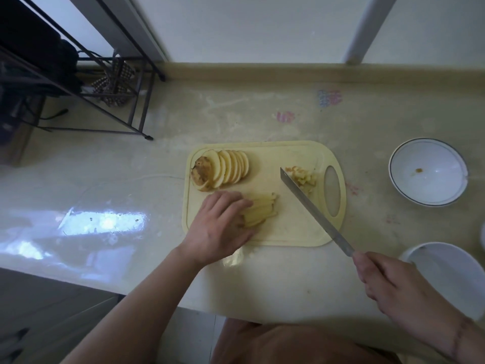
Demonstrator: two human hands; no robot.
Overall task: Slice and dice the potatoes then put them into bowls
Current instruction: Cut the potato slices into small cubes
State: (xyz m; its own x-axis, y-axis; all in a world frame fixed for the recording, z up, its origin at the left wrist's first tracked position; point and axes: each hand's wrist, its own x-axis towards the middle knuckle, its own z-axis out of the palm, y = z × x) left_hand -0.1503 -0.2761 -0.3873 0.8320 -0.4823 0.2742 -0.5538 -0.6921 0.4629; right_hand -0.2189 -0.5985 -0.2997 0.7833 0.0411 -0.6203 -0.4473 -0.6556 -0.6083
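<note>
On a pale yellow cutting board (288,232) lies a fanned row of round potato slices (225,169) at the back left. A small heap of diced potato (304,178) sits by the board's handle hole. My left hand (223,224) rests on a bundle of potato strips (262,210) at the board's front, fingers curled over their left end. My right hand (383,279) grips the handle of a long knife (315,211). Its blade slants up and left over the board, with the tip beside the diced heap.
A white bowl with a dark rim (427,172) stands right of the board. A second white bowl (448,274) sits at the front right, partly behind my right hand. A black wire rack (105,82) occupies the back left. The counter edge runs along the front.
</note>
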